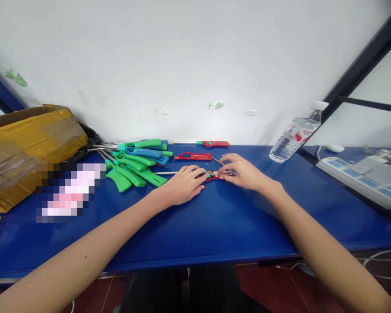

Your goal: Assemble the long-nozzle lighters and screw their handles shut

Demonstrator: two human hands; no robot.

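A gas lighter (211, 176) with a red handle lies opened up on the blue table, its inner parts showing and its metal tube (165, 173) pointing left. My left hand (186, 184) rests over it, fingertips closed on the green part where tube meets handle. At the handle's right end, the curled fingers and thumb of my right hand (243, 171) close on the lighter; what exactly they pinch is partly hidden. Just behind lies a loose red handle half (193, 156). A thin metal rod (217, 161) runs from beside it towards my right fingers.
Several green and blue lighters (133, 163) are piled to the left, beside a taped cardboard box (35, 148). A red lighter (215, 143) lies along the wall. On the right stand a tilted water bottle (293, 137) and a white power strip (365, 178).
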